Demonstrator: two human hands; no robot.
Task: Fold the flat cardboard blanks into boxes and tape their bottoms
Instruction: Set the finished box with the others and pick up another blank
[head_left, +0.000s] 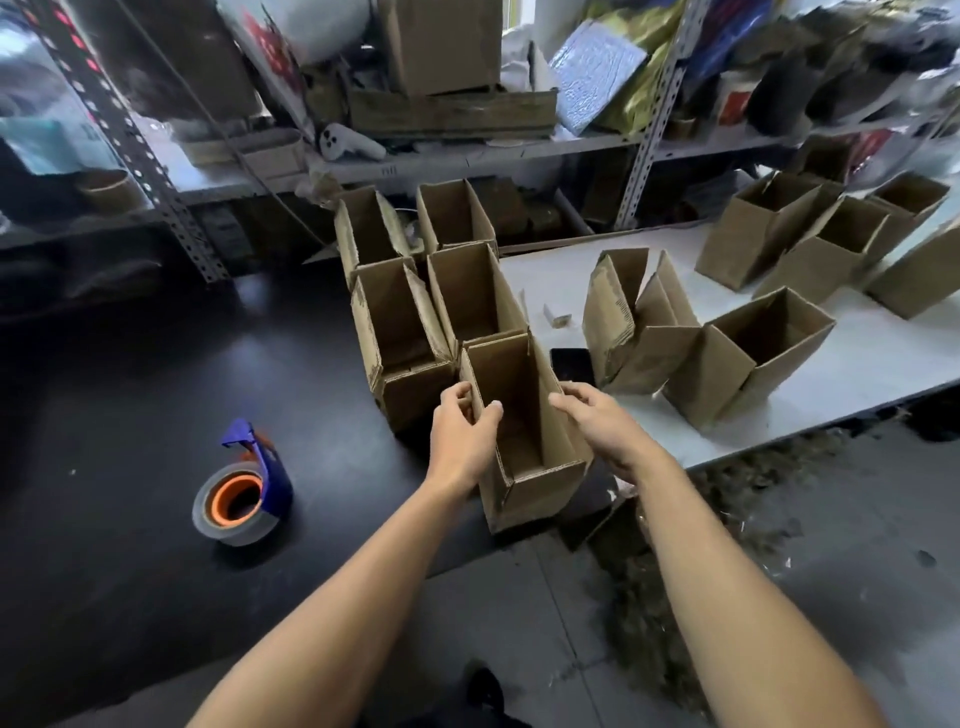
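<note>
Now | black table (130, 374) | white table (857, 358) | cluttered shelves (467, 156) behind

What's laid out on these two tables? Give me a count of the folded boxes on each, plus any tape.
Boxes on the black table: 5, counting the nearest box, which the left hand grips
More boxes on the white table: 6
Tape dispenser: 1
Total: 12

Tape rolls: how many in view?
1. The tape roll, in a blue dispenser, lies on the black surface, left of the box that the left hand grips. More could hide in the shelf clutter.
</note>
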